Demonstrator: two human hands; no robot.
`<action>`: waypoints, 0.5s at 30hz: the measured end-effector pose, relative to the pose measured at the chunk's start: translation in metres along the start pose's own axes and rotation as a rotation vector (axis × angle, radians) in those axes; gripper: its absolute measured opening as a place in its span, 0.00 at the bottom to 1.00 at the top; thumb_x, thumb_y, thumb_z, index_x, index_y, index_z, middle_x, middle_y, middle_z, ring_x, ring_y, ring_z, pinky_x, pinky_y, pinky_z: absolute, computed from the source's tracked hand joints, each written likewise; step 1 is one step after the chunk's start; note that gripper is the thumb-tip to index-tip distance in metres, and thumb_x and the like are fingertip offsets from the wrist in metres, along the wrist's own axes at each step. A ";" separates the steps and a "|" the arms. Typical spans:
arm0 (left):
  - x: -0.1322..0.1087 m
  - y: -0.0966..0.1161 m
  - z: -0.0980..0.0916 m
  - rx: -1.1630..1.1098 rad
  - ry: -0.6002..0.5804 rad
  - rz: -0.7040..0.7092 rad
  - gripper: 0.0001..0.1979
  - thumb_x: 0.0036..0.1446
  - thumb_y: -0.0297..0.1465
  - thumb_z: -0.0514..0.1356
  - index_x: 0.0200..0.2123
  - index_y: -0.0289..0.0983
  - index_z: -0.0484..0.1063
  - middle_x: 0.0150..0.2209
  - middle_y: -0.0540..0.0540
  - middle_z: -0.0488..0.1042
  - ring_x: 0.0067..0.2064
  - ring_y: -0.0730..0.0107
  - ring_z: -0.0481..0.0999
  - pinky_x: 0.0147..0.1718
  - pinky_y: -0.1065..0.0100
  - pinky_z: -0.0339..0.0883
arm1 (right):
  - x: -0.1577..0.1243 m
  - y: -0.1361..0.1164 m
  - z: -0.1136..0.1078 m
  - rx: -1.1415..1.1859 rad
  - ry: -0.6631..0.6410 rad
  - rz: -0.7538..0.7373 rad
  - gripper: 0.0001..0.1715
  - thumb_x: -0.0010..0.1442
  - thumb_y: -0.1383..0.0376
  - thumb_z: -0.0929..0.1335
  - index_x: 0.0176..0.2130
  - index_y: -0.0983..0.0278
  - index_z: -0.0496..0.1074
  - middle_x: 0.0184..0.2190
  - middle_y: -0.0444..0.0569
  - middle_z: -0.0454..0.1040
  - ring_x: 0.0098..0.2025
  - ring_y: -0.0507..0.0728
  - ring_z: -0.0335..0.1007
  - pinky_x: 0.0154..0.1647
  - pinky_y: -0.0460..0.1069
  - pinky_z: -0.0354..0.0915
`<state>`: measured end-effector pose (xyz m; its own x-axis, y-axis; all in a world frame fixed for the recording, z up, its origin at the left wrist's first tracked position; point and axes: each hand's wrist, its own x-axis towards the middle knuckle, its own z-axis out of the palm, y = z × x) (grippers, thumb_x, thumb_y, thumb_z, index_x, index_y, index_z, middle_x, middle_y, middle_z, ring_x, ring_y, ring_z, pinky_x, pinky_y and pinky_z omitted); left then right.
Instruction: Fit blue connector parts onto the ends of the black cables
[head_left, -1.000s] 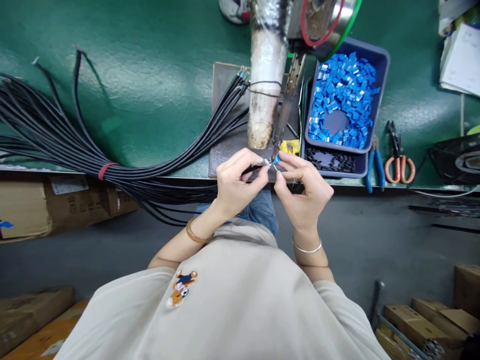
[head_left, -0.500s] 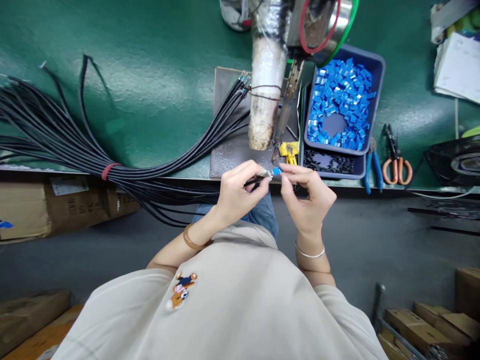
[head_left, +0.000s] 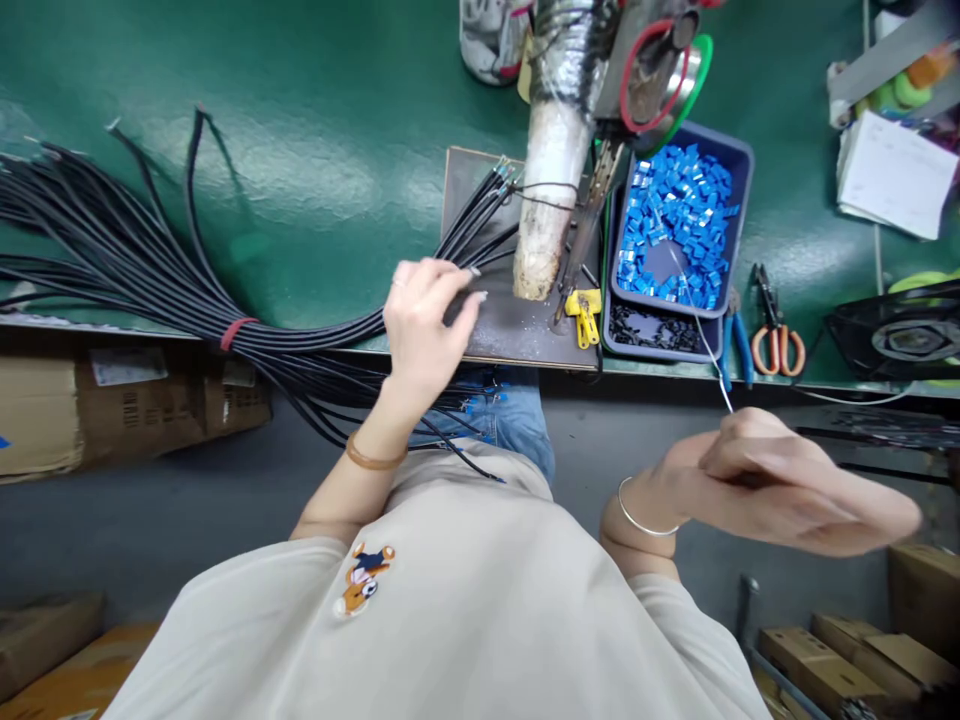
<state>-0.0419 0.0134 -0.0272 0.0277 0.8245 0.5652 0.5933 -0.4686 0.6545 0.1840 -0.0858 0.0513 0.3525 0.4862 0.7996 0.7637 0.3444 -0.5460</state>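
My left hand (head_left: pixel 427 325) is over the bundle of black cables (head_left: pixel 315 343) at the table edge. Its thumb and index finger are apart, with nothing seen between them. To the right, beyond the table edge, my right hand (head_left: pixel 787 490) is closed and smeared by motion. A thin silvery wire (head_left: pixel 709 350) runs from this hand up across the bins; its grip point is hidden. Stripped cable ends (head_left: pixel 502 175) lie on the dark board (head_left: pixel 495 330). Other cables with small blue ends (head_left: pixel 487 395) hang over my lap.
A wrapped white tube (head_left: pixel 541 220) and a metal arm (head_left: pixel 592 225) overhang the board near a yellow clip (head_left: pixel 585 312). Right of them stand a bin of blue parts (head_left: pixel 742 215) and a bin of black parts (head_left: pixel 652 346), then blue-handled pliers (head_left: pixel 741 345) and orange-handled scissors (head_left: pixel 778 345).
The cable and blue part have left my fingers. My left hand has moved left and opened; my right hand has swung far right and down, with the thin wire now stretched to it.
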 end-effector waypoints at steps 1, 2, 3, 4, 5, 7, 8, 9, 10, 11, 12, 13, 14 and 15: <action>0.006 -0.008 0.003 0.077 0.011 0.019 0.03 0.55 0.29 0.66 0.35 0.39 0.78 0.35 0.44 0.77 0.38 0.62 0.71 0.39 0.61 0.65 | -0.001 0.000 0.002 0.084 0.124 -0.147 0.32 0.62 0.41 0.63 0.19 0.59 0.64 0.09 0.37 0.44 0.09 0.46 0.40 0.13 0.47 0.43; 0.010 -0.015 0.006 0.121 -0.003 0.035 0.02 0.55 0.29 0.66 0.34 0.39 0.77 0.33 0.44 0.76 0.37 0.61 0.70 0.38 0.61 0.64 | -0.002 0.001 0.004 0.120 0.173 -0.242 0.28 0.63 0.47 0.65 0.19 0.60 0.66 0.09 0.37 0.47 0.09 0.46 0.43 0.14 0.47 0.44; 0.013 -0.019 0.008 0.140 -0.027 0.054 0.01 0.55 0.29 0.66 0.32 0.39 0.77 0.31 0.44 0.74 0.37 0.61 0.69 0.37 0.61 0.63 | -0.002 0.003 0.006 0.080 0.169 -0.275 0.24 0.64 0.52 0.67 0.21 0.60 0.69 0.10 0.38 0.52 0.10 0.47 0.48 0.15 0.48 0.47; 0.014 -0.021 0.009 0.142 -0.056 0.068 0.02 0.55 0.30 0.66 0.31 0.39 0.76 0.31 0.45 0.73 0.36 0.61 0.69 0.37 0.61 0.63 | -0.001 0.006 0.006 -0.014 0.084 -0.234 0.20 0.64 0.55 0.67 0.24 0.60 0.73 0.11 0.39 0.57 0.12 0.48 0.53 0.17 0.48 0.50; 0.013 -0.021 0.009 0.131 -0.087 0.082 0.04 0.55 0.30 0.65 0.30 0.38 0.74 0.31 0.45 0.73 0.36 0.60 0.69 0.38 0.61 0.63 | 0.001 0.011 0.005 -0.137 -0.019 -0.155 0.18 0.65 0.56 0.66 0.27 0.60 0.76 0.14 0.41 0.61 0.14 0.49 0.57 0.19 0.49 0.53; 0.009 -0.014 0.004 0.092 -0.148 0.098 0.05 0.57 0.31 0.64 0.30 0.38 0.73 0.33 0.44 0.74 0.38 0.60 0.70 0.40 0.60 0.64 | 0.007 0.027 0.001 -0.355 -0.265 0.023 0.16 0.65 0.58 0.65 0.32 0.62 0.78 0.19 0.44 0.68 0.19 0.50 0.61 0.24 0.50 0.55; 0.006 -0.008 0.000 0.064 -0.181 0.100 0.05 0.57 0.31 0.63 0.31 0.38 0.72 0.34 0.44 0.75 0.39 0.60 0.70 0.42 0.60 0.64 | 0.011 0.036 -0.001 -0.422 -0.387 0.082 0.16 0.65 0.58 0.66 0.32 0.62 0.78 0.21 0.45 0.71 0.21 0.50 0.63 0.26 0.49 0.56; 0.004 -0.002 -0.006 0.030 -0.227 0.099 0.04 0.58 0.31 0.63 0.31 0.37 0.72 0.34 0.45 0.75 0.39 0.60 0.71 0.42 0.60 0.64 | 0.014 0.046 -0.003 -0.470 -0.507 0.107 0.15 0.64 0.58 0.66 0.32 0.62 0.78 0.24 0.46 0.74 0.23 0.51 0.64 0.28 0.49 0.57; 0.002 0.004 -0.012 -0.018 -0.290 0.101 0.04 0.58 0.31 0.63 0.32 0.37 0.73 0.32 0.45 0.76 0.38 0.61 0.71 0.42 0.61 0.64 | 0.017 0.057 -0.003 -0.503 -0.609 0.130 0.13 0.63 0.59 0.68 0.33 0.63 0.78 0.27 0.47 0.76 0.26 0.51 0.65 0.30 0.49 0.58; 0.001 0.011 -0.018 -0.083 -0.382 0.106 0.04 0.58 0.31 0.63 0.32 0.37 0.74 0.31 0.46 0.76 0.37 0.62 0.72 0.41 0.62 0.64 | 0.019 0.067 -0.003 -0.515 -0.679 0.148 0.11 0.61 0.60 0.69 0.33 0.63 0.78 0.29 0.47 0.77 0.26 0.51 0.65 0.31 0.49 0.58; 0.001 0.018 -0.023 -0.166 -0.511 0.122 0.04 0.59 0.31 0.63 0.32 0.36 0.75 0.30 0.46 0.77 0.36 0.63 0.73 0.39 0.64 0.65 | 0.021 0.075 -0.001 -0.512 -0.734 0.166 0.09 0.60 0.61 0.70 0.34 0.63 0.79 0.31 0.47 0.78 0.26 0.51 0.64 0.32 0.49 0.59; 0.002 0.024 -0.028 -0.265 -0.664 0.142 0.04 0.59 0.30 0.63 0.33 0.36 0.76 0.31 0.46 0.79 0.35 0.66 0.74 0.38 0.66 0.65 | 0.023 0.082 0.000 -0.505 -0.778 0.189 0.09 0.59 0.61 0.70 0.36 0.63 0.79 0.32 0.47 0.79 0.26 0.51 0.64 0.32 0.49 0.59; 0.003 0.030 -0.032 -0.377 -0.829 0.166 0.04 0.59 0.30 0.63 0.34 0.36 0.78 0.32 0.46 0.80 0.35 0.68 0.75 0.38 0.68 0.65 | 0.025 0.087 0.002 -0.502 -0.810 0.210 0.09 0.58 0.61 0.71 0.36 0.63 0.80 0.33 0.48 0.80 0.26 0.51 0.64 0.32 0.49 0.59; 0.004 0.036 -0.035 -0.491 -0.998 0.192 0.05 0.60 0.29 0.63 0.35 0.35 0.79 0.33 0.46 0.81 0.34 0.70 0.77 0.37 0.70 0.65 | 0.027 0.090 0.004 -0.510 -0.832 0.226 0.09 0.58 0.61 0.70 0.37 0.63 0.80 0.34 0.48 0.81 0.26 0.52 0.65 0.33 0.49 0.59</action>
<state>-0.0486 -0.0113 0.0158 0.8456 0.5069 0.1672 0.1357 -0.5071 0.8512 0.2600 -0.0388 0.0226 0.1767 0.9720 0.1548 0.9348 -0.1165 -0.3355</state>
